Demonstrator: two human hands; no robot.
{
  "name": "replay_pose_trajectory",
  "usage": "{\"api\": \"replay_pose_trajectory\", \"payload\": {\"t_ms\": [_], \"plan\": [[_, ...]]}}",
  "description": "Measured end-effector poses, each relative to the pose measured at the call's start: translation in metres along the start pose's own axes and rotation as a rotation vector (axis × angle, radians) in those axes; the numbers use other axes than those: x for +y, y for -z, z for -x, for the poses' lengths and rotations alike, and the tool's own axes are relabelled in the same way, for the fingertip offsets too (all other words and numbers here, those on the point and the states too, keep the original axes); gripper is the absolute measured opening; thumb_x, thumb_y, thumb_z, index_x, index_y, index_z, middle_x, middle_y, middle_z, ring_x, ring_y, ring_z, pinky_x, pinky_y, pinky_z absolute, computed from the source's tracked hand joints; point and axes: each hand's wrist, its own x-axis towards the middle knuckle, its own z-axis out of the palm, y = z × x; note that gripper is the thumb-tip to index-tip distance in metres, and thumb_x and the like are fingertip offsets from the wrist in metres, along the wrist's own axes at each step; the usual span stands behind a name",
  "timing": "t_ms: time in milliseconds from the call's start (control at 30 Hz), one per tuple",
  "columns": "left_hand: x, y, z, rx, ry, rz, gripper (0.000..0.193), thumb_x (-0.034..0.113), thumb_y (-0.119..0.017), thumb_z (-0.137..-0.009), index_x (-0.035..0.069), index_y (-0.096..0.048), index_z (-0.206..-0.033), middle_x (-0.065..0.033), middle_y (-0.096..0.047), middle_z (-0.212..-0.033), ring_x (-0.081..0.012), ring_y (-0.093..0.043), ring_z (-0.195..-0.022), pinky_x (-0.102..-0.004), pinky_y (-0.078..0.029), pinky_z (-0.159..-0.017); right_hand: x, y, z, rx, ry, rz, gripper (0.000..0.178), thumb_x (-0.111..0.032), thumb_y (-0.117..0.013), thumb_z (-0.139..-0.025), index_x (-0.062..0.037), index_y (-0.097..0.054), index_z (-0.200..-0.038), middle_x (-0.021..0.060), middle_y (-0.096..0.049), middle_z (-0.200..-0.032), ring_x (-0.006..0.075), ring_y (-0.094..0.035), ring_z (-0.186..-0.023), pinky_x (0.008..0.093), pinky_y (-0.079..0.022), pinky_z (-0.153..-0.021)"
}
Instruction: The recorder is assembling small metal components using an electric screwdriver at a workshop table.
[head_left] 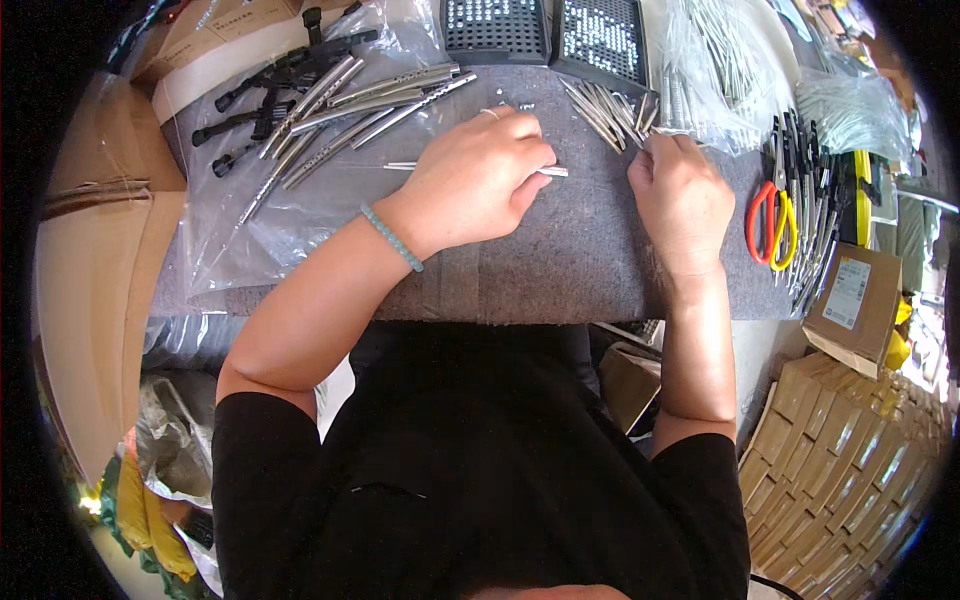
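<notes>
Your left hand [475,170] grips slim rods [556,171], axis nine-to-three. The pile [606,112], mostly eleven-to-five, lies ten-thirty from your nearer right hand [688,195]; I can't tell that grip's closure.

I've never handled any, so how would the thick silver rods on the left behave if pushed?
The silver rods look round, so they would probably roll. Straight and shiny, they seem stiff and perhaps slippery. The wrinkled clear plastic beneath might shift.

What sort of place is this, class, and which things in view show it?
Probably a small assembly workshop: slim metal rods lie on a grey-covered worktable, black trays hold small pieces, and cardboard boxes are stacked at the lower right.
</notes>
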Motion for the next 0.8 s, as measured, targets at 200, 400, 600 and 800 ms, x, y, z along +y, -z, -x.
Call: {"api": "replay_pose_trajectory", "payload": {"t_ms": [200, 400, 600, 800], "plan": [[0.0, -0.003, 0.003, 0.037, 0.018, -0.011, 0.006, 0.01, -0.063, -0.074, 0.005, -0.062, -0.076, -0.0066, -0.056, -0.082, -0.0261, -0.056, -0.084, -0.0368, -0.048, -0.071, -0.002, 0.02, 0.017, -0.098, -0.104, -0.515, 0.018, -0.007, -0.06, -0.075, -0.0068, -0.062, -0.093, 0.0132, -0.061, -0.079, 0.0301, -0.062, -0.069, 0.0379, -0.05, -0.063], [0.002, -0.001, 0.003, 0.02, 0.022, 0.0, 0.012, 0.01, -0.065, -0.074, 0.003, -0.063, -0.084, -0.0085, -0.057, -0.085, -0.0275, -0.056, -0.083, -0.0358, -0.047, -0.073, -0.029, 0.003, 0.029, -0.044, 0.043, -0.592, 0.023, -0.008, -0.06, -0.078, -0.0108, -0.062, -0.101, 0.0098, -0.06, -0.093, 0.0288, -0.062, -0.077, 0.0367, -0.05, -0.066], [-0.001, 0.0, 0.003, 0.044, -0.021, 0.038, 0.014, 0.008, -0.065, -0.074, 0.002, -0.062, -0.086, -0.0095, -0.057, -0.087, -0.0282, -0.056, -0.084, -0.0361, -0.047, -0.074, -0.031, -0.008, 0.022, 0.029, 0.172, -0.559, 0.018, -0.018, -0.065, -0.078, -0.0127, -0.065, -0.095, 0.0049, -0.061, -0.095, 0.0251, -0.063, -0.077, 0.0342, -0.051, -0.064], [-0.001, -0.001, 0.004, 0.039, -0.026, 0.04, 0.014, 0.007, -0.065, -0.074, 0.003, -0.061, -0.087, -0.0096, -0.056, -0.088, -0.0281, -0.056, -0.084, -0.0362, -0.046, -0.074, -0.029, -0.009, 0.019, 0.021, 0.178, -0.587, 0.017, -0.02, -0.066, -0.077, -0.0136, -0.066, -0.093, 0.0042, -0.061, -0.094, 0.0244, -0.063, -0.077, 0.0334, -0.051, -0.063]]}}
